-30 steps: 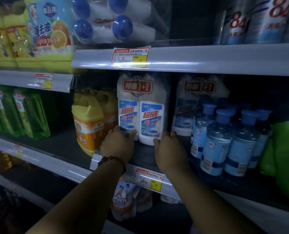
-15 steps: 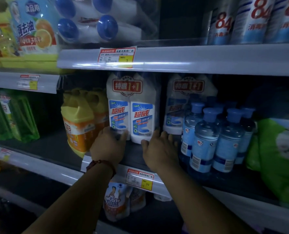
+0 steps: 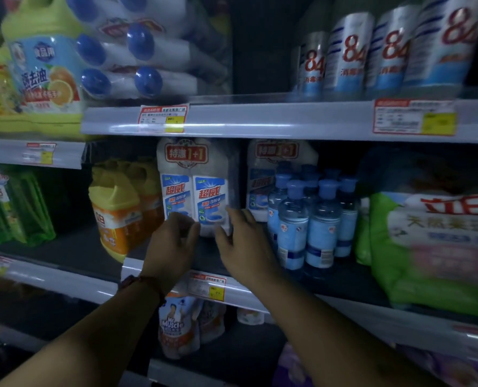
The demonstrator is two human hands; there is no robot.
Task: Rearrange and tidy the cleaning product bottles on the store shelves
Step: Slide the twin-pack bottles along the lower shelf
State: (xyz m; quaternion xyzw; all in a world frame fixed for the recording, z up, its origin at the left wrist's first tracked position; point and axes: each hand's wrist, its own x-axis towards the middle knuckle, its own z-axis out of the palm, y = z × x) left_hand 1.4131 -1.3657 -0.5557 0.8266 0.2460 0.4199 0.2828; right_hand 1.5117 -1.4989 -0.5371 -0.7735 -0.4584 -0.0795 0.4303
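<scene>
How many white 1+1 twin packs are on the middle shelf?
2. One twin pack stands between the left hand and right hand; the other twin pack sits to its right, partly behind blue-capped bottles. More may hide behind.

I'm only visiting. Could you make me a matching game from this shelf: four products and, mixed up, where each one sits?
Things
1. white twin-pack of bottles with a red 1+1 banner
2. yellow-and-orange plastic jug
3. clear bottles with blue caps
4. white bottles marked 84

Places
a. top shelf, right side
b. middle shelf, left of the twin-pack
c. middle shelf, base between the left hand and right hand
d. middle shelf, right of the right hand

Pairs: 1-c, 2-b, 3-d, 4-a
</scene>
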